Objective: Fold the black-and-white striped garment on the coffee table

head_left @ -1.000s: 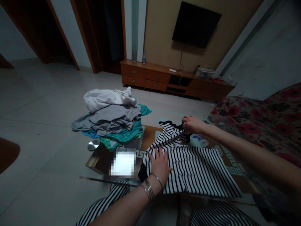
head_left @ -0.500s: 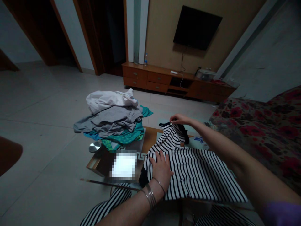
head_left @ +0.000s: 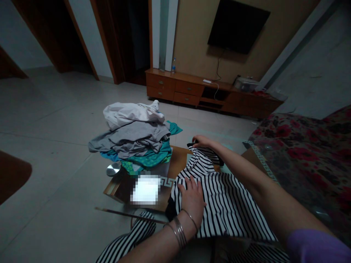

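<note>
A black-and-white striped garment point(head_left: 230, 204) lies spread over the near right part of the low table point(head_left: 178, 162). My left hand point(head_left: 192, 199), with bracelets at the wrist, rests flat on it, fingers spread. At the garment's far end my right hand point(head_left: 202, 141) pinches the dark-edged sleeve, its fingertips closed on the fabric. Left of the garment, a heap of clothes sits on the table: a white piece point(head_left: 131, 114) on top, a grey one point(head_left: 137, 137) below, and green and blue fabric point(head_left: 153, 157) at the bottom.
A round metallic object point(head_left: 113, 169) is at the table's left edge, near a blurred bright patch point(head_left: 146, 190). A thin stick point(head_left: 123, 213) juts out at the near side. Beyond are a wooden cabinet point(head_left: 189, 91) and a wall television point(head_left: 238, 27); flowered fabric point(head_left: 290, 138) covers something at right.
My right hand has moved slightly left with the sleeve, which now lies more bunched together. The garment's right end has drawn leftward. The view has shifted a little.
</note>
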### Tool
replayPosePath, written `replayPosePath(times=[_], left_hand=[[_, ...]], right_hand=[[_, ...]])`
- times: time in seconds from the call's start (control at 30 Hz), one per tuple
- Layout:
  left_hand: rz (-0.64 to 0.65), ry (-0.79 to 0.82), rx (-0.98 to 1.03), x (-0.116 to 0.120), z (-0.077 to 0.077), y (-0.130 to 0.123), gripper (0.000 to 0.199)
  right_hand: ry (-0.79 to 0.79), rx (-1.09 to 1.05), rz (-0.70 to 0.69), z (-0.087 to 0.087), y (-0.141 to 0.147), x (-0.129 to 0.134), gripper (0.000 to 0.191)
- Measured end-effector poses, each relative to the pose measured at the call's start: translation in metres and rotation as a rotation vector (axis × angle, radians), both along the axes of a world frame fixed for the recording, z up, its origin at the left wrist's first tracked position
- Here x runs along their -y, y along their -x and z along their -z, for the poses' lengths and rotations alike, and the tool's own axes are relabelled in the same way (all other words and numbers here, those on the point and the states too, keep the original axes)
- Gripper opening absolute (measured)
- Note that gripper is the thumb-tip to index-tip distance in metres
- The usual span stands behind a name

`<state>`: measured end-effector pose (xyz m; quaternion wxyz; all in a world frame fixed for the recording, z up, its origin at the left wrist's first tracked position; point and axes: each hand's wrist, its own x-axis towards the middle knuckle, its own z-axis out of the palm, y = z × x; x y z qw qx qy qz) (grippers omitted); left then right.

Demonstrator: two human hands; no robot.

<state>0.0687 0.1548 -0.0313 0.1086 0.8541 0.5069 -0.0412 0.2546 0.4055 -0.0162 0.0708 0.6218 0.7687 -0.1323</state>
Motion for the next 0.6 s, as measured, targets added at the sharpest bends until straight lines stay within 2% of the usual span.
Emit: replayPosePath(times=[0.13,0.27,0.37,0.5,0.57,0.6], left_hand=[[-0.002,0.003,0.016,0.000,-0.003,0.002,0.077],[-0.018,-0.006,0.021,0.000,-0.005,0.003,0.078],[-0.021,-0.009,0.018,-0.002,-0.006,0.002,0.077],[-0.013,0.002,0.011,-0.006,-0.006,0.002,0.075],[-0.003,0.005,0.008,-0.008,-0.006,0.002,0.074],[0.000,0.004,0.006,-0.008,-0.006,0.002,0.074]], right_hand=[[-0.005,0.088,0.211,-0.002,-0.023,0.005,0.025],[-0.037,0.096,0.375,-0.003,-0.048,0.011,0.025],[-0.042,0.009,0.370,-0.002,-0.051,0.016,0.028],[-0.098,-0.136,0.330,-0.007,-0.055,0.027,0.044],[-0.136,-0.229,0.244,-0.012,-0.061,0.033,0.041],[-0.153,-0.275,0.154,-0.015,-0.063,0.037,0.036]])
